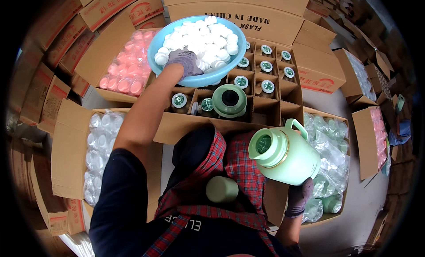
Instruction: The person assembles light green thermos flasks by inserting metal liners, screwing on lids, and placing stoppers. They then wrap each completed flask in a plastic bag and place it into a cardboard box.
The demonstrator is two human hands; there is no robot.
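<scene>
My left hand (185,63), in a grey-purple glove, reaches into a light blue basin (153,64) heaped with round white stoppers (201,40). Its fingertips are down among the stoppers, so I cannot see whether they grip one. My right hand (299,197), gloved too, is closed at the base of a mint-green thermos flask (290,156). The flask tilts with its spouted mouth toward the left and its handle upward; shiny glass shows inside the mouth. A green cup-shaped lid (222,189) lies on my plaid apron. A green ring-shaped part (229,101) with a dark centre rests on the carton before me.
A divided carton (268,113) with several silvery glass liners stands ahead, the basin resting over it. Pink wrapped parts (126,67) fill a carton at its left. Clear-bagged parts (104,146) stand left, bagged green parts (330,164) right. Stacked cartons (57,49) line the left.
</scene>
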